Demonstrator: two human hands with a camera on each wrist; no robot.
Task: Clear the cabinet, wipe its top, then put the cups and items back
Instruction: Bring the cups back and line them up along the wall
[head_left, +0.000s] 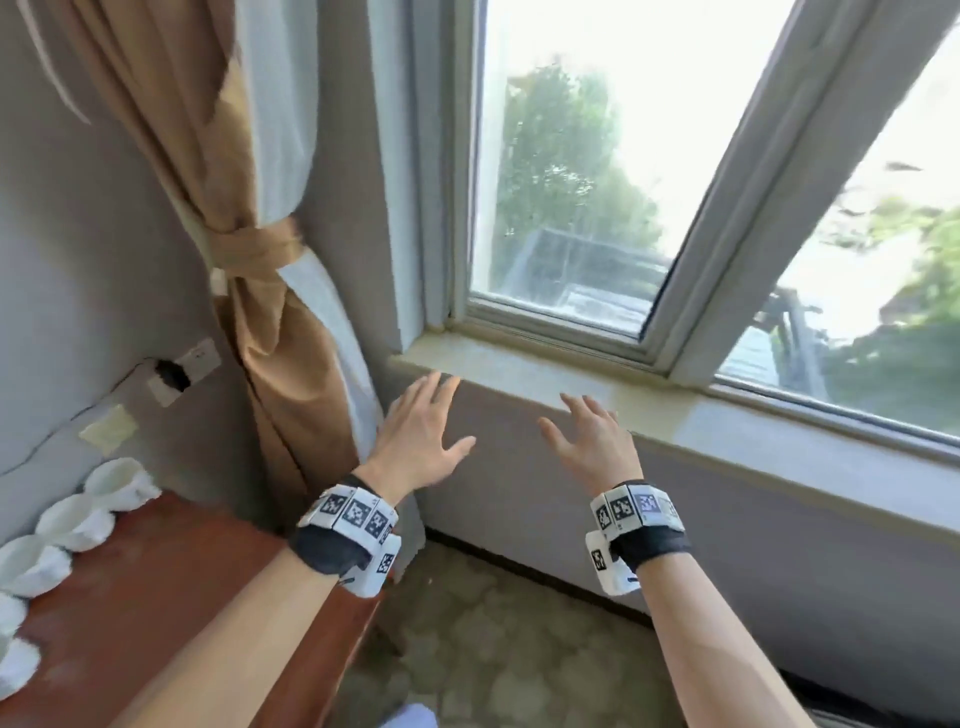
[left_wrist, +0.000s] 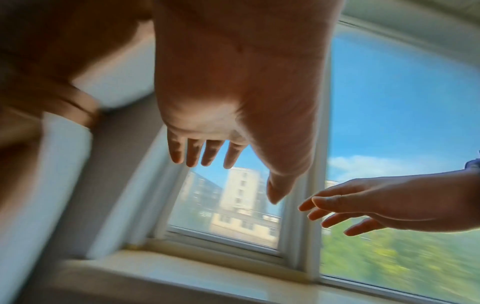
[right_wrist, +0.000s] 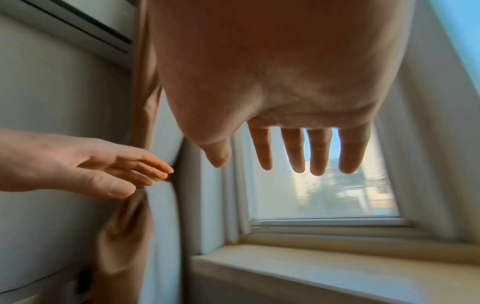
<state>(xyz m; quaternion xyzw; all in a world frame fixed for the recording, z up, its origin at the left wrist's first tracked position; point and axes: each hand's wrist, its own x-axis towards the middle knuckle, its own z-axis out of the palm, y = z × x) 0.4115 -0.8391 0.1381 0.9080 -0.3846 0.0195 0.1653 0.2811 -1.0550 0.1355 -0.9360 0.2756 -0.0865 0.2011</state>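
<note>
- Both our bare forearms filled the bottom of the head view, each wrist banded with a black strap and white coded tags.
- Our left hand (head_left: 421, 431) hung with fingers straight and spread, holding nothing, its tips near the corner of the pale stone window sill (head_left: 524, 369); whether they touched it we could not tell.
- Our right hand (head_left: 592, 441) was likewise splayed and empty, just short of the sill's edge. We judged both hands to be in passage, freed for the next item rather than set on anything.
- Off to our left, the reddish-brown wooden cabinet top (head_left: 156, 582) carried a row of white ceramic cups (head_left: 72, 519) along the grey wall, kept at the back, probably so the front stayed free.
- Only the head view showed cabinet and cups; neither wrist camera caught them.
- From the left wrist we saw blue sky and a pale building through the glass, with the right hand reaching in from the side.
- From the right wrist we saw the tied tan and white curtain (right_wrist: 130, 236) just behind the left hand's fingers (right_wrist: 145, 166), though blur left contact uncertain.
</note>
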